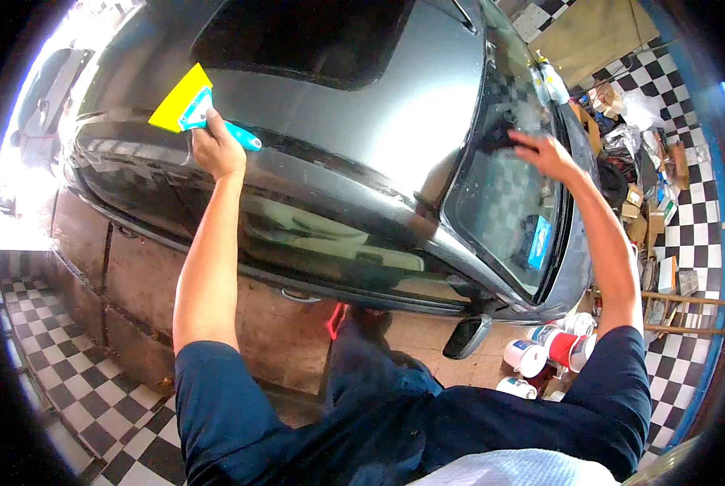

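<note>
My left hand (219, 150) is closed round a squeegee (186, 104) with a broad yellow blade and a teal handle. The squeegee is over the dark grey car roof (354, 121), near its long side edge; whether the blade touches the roof I cannot tell. Over the windshield (492, 215) is my right hand (550, 156), with fingers stretched out and apart and nothing visible in them. I cannot tell if its fingertips touch the glass. A blue sticker (540, 241) is on the windshield's lower corner.
A side mirror (467, 336) juts from the car near my body. Several buckets (524, 357) stand on the floor at right. White bottles with yellow tops (552, 83) are beyond the windshield. Boxes (634, 198) and plastic wrap lie piled at far right.
</note>
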The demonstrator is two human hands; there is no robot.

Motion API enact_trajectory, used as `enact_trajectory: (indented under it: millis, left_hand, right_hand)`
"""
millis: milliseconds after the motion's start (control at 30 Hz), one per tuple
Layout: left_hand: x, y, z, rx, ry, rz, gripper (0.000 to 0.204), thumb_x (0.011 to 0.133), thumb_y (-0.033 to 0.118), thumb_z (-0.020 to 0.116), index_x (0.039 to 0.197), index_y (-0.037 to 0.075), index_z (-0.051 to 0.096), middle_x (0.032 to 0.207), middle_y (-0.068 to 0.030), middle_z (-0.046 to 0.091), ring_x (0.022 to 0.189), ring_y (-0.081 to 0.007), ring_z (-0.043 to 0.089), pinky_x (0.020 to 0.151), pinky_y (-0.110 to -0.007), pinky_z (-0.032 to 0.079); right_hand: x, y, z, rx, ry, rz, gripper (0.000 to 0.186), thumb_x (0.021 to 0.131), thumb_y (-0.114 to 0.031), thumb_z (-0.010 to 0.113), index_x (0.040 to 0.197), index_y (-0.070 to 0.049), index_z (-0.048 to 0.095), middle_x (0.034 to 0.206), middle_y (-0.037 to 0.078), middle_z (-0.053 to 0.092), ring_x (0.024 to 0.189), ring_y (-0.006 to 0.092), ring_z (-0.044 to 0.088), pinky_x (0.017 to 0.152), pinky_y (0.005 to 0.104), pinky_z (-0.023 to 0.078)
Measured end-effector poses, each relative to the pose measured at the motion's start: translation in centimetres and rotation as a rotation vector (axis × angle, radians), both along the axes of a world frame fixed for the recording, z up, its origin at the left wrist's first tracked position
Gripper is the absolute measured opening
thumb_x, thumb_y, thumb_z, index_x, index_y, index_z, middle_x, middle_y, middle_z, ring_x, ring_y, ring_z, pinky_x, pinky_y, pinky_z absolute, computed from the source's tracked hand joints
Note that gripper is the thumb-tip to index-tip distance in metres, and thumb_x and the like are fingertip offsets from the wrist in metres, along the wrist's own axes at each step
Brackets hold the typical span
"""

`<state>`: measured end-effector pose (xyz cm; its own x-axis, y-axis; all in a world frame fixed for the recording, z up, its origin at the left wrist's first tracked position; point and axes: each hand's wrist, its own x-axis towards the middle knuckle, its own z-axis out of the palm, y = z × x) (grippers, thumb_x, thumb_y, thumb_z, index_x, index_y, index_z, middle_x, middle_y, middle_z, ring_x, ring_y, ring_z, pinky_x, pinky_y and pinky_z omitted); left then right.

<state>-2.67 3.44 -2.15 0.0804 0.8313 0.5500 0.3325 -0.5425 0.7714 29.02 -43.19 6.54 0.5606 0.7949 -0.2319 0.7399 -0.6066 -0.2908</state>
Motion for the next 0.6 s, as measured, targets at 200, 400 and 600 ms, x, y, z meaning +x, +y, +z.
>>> enact_trajectory:
  millis: [200,400,600]
  left_hand:
    - [-0.7,1.3,-1.0,-0.032,-0.028,-0.007,0.045,0.091,0.039,0.043,0.091,-0.004,0.058,0.088,-0.0214,0.061,0.086,-0.0400,0.057,0.073,-0.047,0.042]
    - [-0.7,0.1,0.0,-0.044,-0.019,-0.024,0.046,0.091,0.040,0.044,0.090,-0.004,0.058,0.088,-0.0222,0.061,0.086,-0.0401,0.056,0.074,-0.047,0.041]
    - [-0.8,0.4,0.0,-0.029,0.019,0.006,0.051,0.090,0.043,0.042,0.093,-0.005,0.058,0.092,-0.0251,0.060,0.089,-0.0427,0.055,0.078,-0.049,0.040]
  right_hand:
    - [-2.9,13.4,0.5,0.102,-0.074,0.133,0.039,0.086,-0.038,0.055,0.125,-0.029,0.051,0.089,0.016,0.061,0.075,0.0280,0.054,0.072,0.0356,0.046]
    - [-2.1,17.8,-1.4,0.244,-0.215,0.303,0.038,0.088,-0.035,0.054,0.124,-0.025,0.053,0.092,0.015,0.064,0.077,0.0265,0.061,0.076,0.0349,0.047]
    - [-4.3,18.6,1.1,0.071,-0.168,0.324,0.040,0.086,-0.031,0.054,0.125,-0.025,0.051,0.097,0.016,0.064,0.079,0.0325,0.062,0.076,0.0380,0.048]
